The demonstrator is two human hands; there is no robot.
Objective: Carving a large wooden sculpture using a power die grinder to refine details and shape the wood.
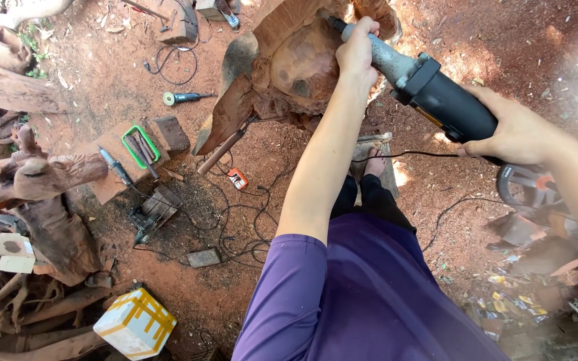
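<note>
One large carved wood stump (289,67) stands upright on the red dirt ground (449,220), reddish-brown, with a rough rim and a smooth hollowed face. One pile of gnarled roots and wood carvings (35,200) fills the left edge, leaving open ground between it and the stump. One power grinder (423,87) is held level above the ground, its nose against the upper part of the stump; the body is black plastic, the neck grey metal. The left hand (358,50) is wrapped tight around the grey neck. The right hand (513,130) grips the black rear body, fingers closed around it. One black cord (409,155) runs from the grinder toward the ground. One white box with yellow tape (135,324) sits at the lower left, well apart from the stump. One green-rimmed tray (140,146) of tools lies on a flat board. One small angle grinder (185,98) lies alone on the dirt. One small orange device (237,178) lies among tangled black cables near the stump base.
</note>
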